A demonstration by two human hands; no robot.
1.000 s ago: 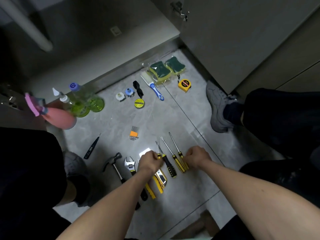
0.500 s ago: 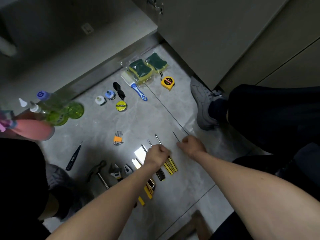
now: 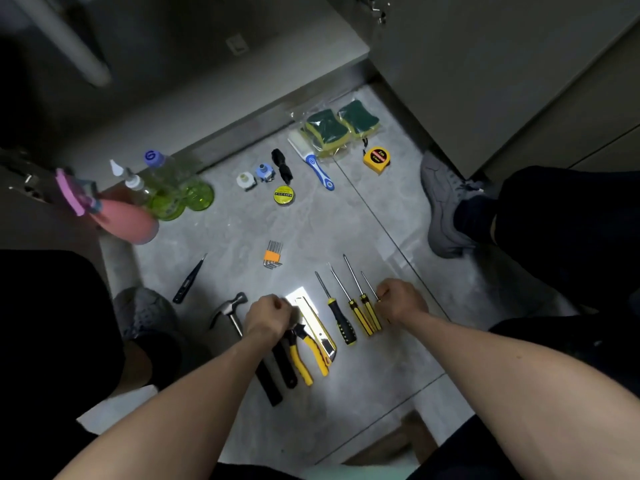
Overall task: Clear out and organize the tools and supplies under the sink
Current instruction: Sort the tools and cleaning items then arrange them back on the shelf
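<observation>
- The right hand (image 3: 398, 301) is curled in a fist at the right end of the row of tools on the floor (image 3: 242, 230). Its grip is closed around the handle of the smallest screwdriver (image 3: 370, 286); the thin shaft comes out above the knuckles, the handle itself is hidden.
- The left hand (image 3: 268, 315) is also curled, over the heads of the pliers (image 3: 299, 355) and of a black-handled tool beside them. I cannot tell which of them the grip really holds, or if it holds any.
- Screwdrivers, counted: four. Three lie free between the two hands, side by side, tips away from the person: one with a black handle (image 3: 341, 322) and two with yellow handles (image 3: 360, 315). The fourth is the one in the right hand.
- One yellow utility knife (image 3: 320, 332) lies just right of the left hand, beside the pliers.
- One hammer (image 3: 230, 310) lies just left of the left hand.
- One dark pointed tool (image 3: 188, 280) lies further left, apart from the row.
- One set of hex keys (image 3: 273, 255) in an orange holder lies above the row, well apart from both hands.
- Near the cabinet: two packs of sponges (image 3: 339, 128), one brush with a blue handle (image 3: 317, 162), one yellow tape measure (image 3: 376, 158), one round yellow tape roll (image 3: 284, 195).
- At the left: two green bottles (image 3: 180, 192) and one pink bottle (image 3: 128, 220), close together.
</observation>
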